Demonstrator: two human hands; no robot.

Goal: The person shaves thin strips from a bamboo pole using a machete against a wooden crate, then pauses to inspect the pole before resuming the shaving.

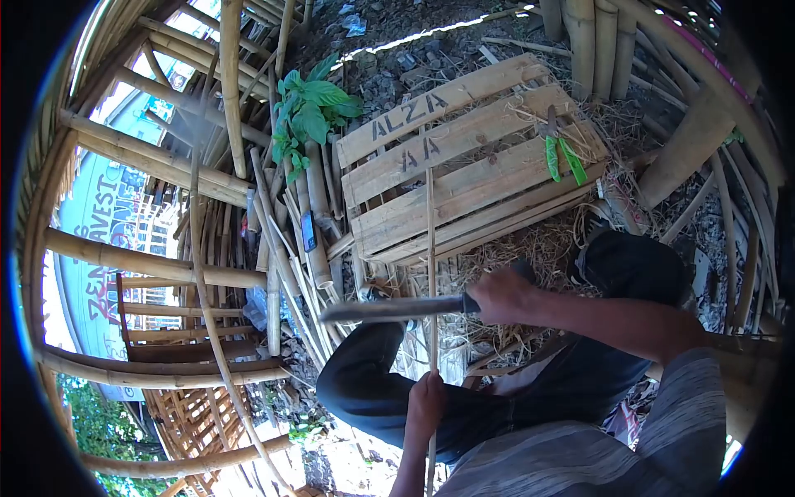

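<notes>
My right hand [502, 296] is wrapped round the handle of a machete [389, 309], whose long dark blade points left. The blade crosses over a thin bamboo strip [431, 240] in this view. Lower down, my left hand [426, 401] is closed round that same strip, which runs up from my lap. The strip's far end lies over a slatted wooden crate [464, 170] with dark stencilled letters. A pair of pliers with green handles [566, 159] rests on the right part of the crate top.
Split bamboo strips [298, 277] and poles lie left of the crate, with a phone [309, 232] among them. A leafy green plant [310, 112] stands behind. Bamboo rails [157, 261] fence the left side. Shavings [530, 248] cover the ground by my legs.
</notes>
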